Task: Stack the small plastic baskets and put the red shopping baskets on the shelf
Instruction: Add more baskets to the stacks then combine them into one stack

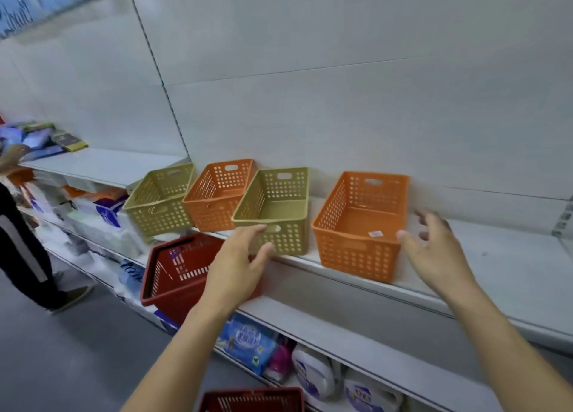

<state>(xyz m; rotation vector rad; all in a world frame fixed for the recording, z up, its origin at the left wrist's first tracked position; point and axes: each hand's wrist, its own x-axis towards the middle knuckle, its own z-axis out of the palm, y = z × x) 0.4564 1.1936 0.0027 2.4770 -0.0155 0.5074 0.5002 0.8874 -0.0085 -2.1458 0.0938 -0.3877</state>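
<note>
Both hands spread, holding nothing: left hand (238,256) before green basket (276,208), right hand (434,250) beside orange basket (359,225); red shopping basket (176,275) below shelf (511,266).

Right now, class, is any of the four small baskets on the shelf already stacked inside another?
No: the two green baskets and two orange baskets stand separately in a row on the shelf.

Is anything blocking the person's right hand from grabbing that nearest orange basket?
Nothing visible does. The right hand, fingers spread, is right beside the orange basket, at its right wall. The olive basket stands apart on the other side.
</note>
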